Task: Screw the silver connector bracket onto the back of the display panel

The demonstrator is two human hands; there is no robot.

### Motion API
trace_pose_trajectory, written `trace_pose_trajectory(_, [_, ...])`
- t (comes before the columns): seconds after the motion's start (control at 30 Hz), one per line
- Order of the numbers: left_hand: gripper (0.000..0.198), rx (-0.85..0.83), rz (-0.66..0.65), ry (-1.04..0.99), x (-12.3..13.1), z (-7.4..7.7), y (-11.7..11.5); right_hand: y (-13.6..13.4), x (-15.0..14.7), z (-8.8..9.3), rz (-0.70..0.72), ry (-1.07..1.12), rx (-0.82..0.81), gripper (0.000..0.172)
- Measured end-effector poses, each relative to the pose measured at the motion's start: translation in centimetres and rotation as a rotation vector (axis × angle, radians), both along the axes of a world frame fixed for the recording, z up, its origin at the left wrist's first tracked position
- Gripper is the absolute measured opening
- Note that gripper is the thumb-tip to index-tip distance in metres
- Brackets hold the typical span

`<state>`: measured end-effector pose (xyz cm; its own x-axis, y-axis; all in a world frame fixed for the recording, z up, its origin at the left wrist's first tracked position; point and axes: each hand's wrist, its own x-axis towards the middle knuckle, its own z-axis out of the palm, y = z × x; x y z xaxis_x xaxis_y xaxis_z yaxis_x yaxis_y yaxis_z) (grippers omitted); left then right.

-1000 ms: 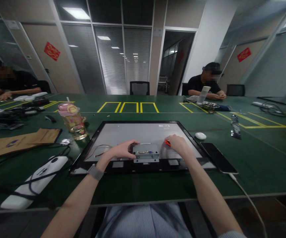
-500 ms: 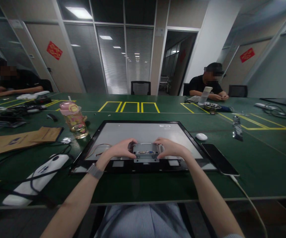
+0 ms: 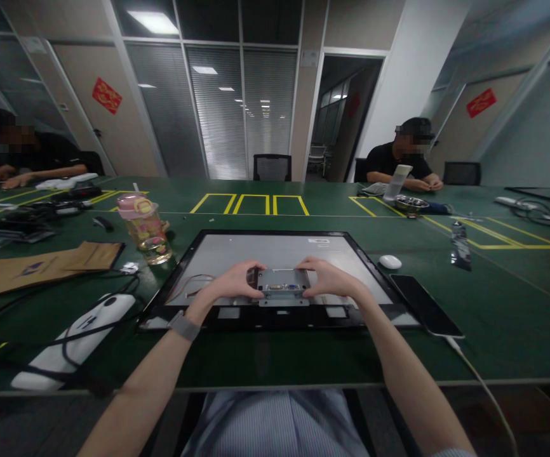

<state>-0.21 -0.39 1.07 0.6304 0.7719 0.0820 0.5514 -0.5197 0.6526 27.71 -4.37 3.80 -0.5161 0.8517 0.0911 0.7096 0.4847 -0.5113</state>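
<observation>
Between my two hands is a grey metal box with video ports (image 3: 283, 279) on its near side. My left hand (image 3: 237, 280) grips its left end, thumb near the lower corner and fingers over the top. On the right end, my right hand (image 3: 327, 277) has the same kind of hold. Beneath the box lies a display panel (image 3: 256, 246) with a silvery back and a black frame. The box is over the panel's near part; whether it rests on it I cannot tell. Thin wires (image 3: 187, 285) lie on the panel left of my left hand.
Left of the panel stand a pink-lidded drink bottle (image 3: 144, 225), a brown paper bag (image 3: 41, 270) and a white power strip (image 3: 77, 343) with black cables. To the right lie a phone (image 3: 425, 304) and a white earbud case (image 3: 390, 261). Two people sit across the table.
The metal box has moved slightly away from me over the panel, with both hands still holding its ends. The view has shifted a little.
</observation>
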Motion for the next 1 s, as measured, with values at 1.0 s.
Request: trace_pose_trajectory(1.0, [0.066,0.083,0.048,-0.01,0.2,-1.9,2.4,2.9,-0.2,-3.1,-0.107,0.119,-0.028,0.057])
